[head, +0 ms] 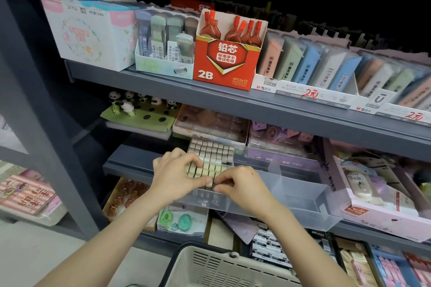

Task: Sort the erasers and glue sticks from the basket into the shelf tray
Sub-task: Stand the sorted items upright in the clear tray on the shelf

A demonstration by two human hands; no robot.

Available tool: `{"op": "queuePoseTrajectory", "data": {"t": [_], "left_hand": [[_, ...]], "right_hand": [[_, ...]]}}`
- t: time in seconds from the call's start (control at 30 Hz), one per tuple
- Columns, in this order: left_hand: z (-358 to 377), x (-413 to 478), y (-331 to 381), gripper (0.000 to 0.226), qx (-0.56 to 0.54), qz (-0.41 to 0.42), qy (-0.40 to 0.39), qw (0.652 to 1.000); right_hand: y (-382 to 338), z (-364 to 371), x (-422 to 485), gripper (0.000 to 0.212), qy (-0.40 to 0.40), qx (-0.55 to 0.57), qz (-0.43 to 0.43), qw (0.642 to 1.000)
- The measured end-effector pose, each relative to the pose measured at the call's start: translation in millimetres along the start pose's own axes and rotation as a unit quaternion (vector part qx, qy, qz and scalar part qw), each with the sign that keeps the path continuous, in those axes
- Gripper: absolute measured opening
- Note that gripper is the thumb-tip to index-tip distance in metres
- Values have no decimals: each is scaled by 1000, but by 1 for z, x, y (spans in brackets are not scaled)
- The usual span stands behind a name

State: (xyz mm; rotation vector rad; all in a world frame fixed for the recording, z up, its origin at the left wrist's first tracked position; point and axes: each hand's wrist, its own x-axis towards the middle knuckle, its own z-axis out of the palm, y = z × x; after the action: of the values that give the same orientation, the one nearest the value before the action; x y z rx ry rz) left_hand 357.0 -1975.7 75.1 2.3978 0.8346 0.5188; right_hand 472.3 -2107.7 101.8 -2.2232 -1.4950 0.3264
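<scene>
Erasers (211,156) sit packed in the clear tray (303,196) mid-frame, directly under your fingers: your left hand (177,175) and right hand (242,185) both pinch the front row.

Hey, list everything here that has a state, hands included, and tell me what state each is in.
clear tray: sitting on the shelf
erasers: packed in rows in the tray's left compartment
left hand: fingers curled, gripping the front erasers
right hand: pinching the front eraser row
basket: below the hands, contents hidden
2B lead box: upright, top open, red packs inside
</scene>
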Motion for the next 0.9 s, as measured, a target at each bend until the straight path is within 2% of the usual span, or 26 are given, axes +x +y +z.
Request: {"op": "queuePoseTrajectory", "data": {"t": [0.13,0.37,0.6,0.73,0.9], "left_hand": [[-1,-1,0,29,0,0,1,1000],[0,0,0,29,-5,1,4,1000],[0,-1,0,28,-1,3,4,1000],[0,-1,0,28,2,3,4,1000],[-1,-2,0,28,3,8,3,1000]], "right_hand": [[1,-12,6,18,-77,-25,-1,997],[-2,-5,3,22,5,-75,-22,997],[2,-15,3,22,-83,-63,-12,995],[4,-13,5,25,-64,-59,11,996],[5,-9,1,17,-53,-24,31,998]]}}
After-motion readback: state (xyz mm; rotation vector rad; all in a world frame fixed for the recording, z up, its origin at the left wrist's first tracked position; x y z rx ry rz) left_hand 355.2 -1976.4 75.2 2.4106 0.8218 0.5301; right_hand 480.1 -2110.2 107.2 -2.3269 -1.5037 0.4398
